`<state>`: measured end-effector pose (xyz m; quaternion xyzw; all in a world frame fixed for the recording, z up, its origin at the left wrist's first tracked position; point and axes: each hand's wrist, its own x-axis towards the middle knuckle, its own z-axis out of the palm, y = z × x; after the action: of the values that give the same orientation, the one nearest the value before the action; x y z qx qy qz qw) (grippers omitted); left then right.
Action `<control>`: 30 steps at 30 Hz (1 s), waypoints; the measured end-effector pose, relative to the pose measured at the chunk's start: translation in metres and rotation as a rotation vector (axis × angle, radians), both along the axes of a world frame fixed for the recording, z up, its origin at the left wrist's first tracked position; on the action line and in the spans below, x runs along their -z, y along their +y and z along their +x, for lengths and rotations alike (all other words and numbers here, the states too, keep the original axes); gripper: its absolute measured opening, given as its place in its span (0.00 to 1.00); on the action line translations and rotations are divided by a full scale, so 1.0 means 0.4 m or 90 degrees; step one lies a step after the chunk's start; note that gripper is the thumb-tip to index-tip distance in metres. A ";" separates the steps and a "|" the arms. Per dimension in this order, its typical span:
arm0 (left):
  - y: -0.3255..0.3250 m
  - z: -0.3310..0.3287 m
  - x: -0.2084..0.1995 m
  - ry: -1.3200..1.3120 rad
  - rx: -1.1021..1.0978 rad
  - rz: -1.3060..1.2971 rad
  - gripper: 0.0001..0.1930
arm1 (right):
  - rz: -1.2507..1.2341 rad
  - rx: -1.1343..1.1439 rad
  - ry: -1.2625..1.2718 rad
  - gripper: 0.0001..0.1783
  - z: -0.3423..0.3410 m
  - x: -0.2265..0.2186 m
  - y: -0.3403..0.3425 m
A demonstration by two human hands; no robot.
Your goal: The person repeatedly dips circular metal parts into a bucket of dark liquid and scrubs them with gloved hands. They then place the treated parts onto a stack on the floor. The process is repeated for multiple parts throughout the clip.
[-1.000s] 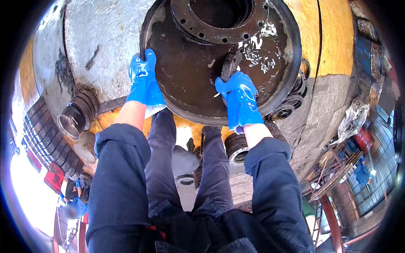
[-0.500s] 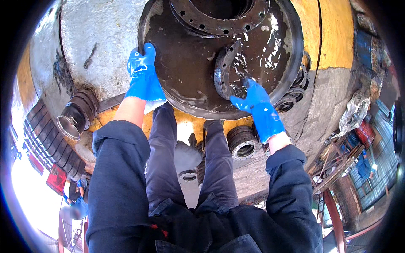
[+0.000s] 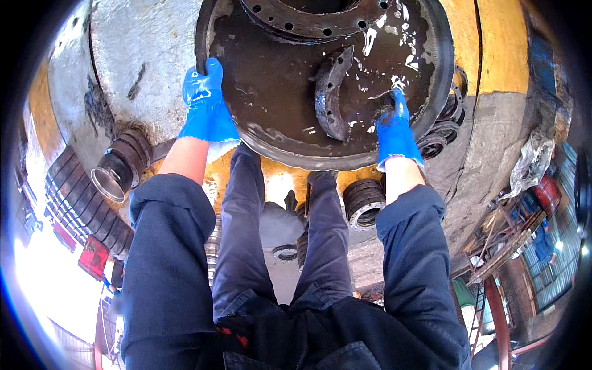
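Observation:
A large rusty round drum (image 3: 271,92) holds dark wet liquid and stands on a concrete platform. My left hand (image 3: 206,105), in a blue glove, grips the drum's left rim. My right hand (image 3: 394,126), also in a blue glove, reaches inside the drum at its right, fingers down in the liquid near the wall. A curved rusty brake shoe (image 3: 330,92) lies in the liquid just left of my right hand, apart from it. A bolted ring with holes (image 3: 308,18) sits at the drum's centre.
The concrete platform (image 3: 148,55) has yellow painted edges. Ribbed metal cylinders (image 3: 117,166) lie at the left, ringed metal parts (image 3: 364,200) below the drum and stacked rings (image 3: 441,132) at its right. My legs fill the middle. Scrap and metal frames (image 3: 505,246) lie at the lower right.
My right hand has moved from the drum's lower edge up to its right inner side, into the liquid. The curved shoe now lies free. My left hand stays on the rim.

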<state>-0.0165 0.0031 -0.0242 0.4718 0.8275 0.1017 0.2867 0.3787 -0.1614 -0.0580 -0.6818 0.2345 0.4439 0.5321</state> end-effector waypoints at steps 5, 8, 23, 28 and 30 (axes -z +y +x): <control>0.000 0.040 -0.032 -0.081 -0.029 -0.033 0.31 | 0.156 0.039 0.281 0.26 -0.025 -0.102 0.022; -0.008 -0.040 0.001 -0.049 -0.030 0.005 0.30 | 0.156 -0.207 0.236 0.23 -0.156 -0.300 0.090; 0.002 0.002 -0.001 -0.036 -0.024 -0.046 0.29 | 0.032 -0.025 -0.020 0.23 -0.018 -0.110 0.068; 0.001 -0.008 -0.019 -0.057 -0.030 -0.057 0.31 | 0.106 0.035 0.282 0.26 -0.057 -0.141 0.048; -0.002 -0.029 0.020 -0.051 -0.008 -0.010 0.32 | 0.002 -0.172 0.194 0.23 -0.090 -0.198 0.029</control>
<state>-0.0280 0.0021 -0.0324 0.4598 0.8191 0.1162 0.3228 0.3428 -0.1498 0.0213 -0.6311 0.2180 0.6094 0.4276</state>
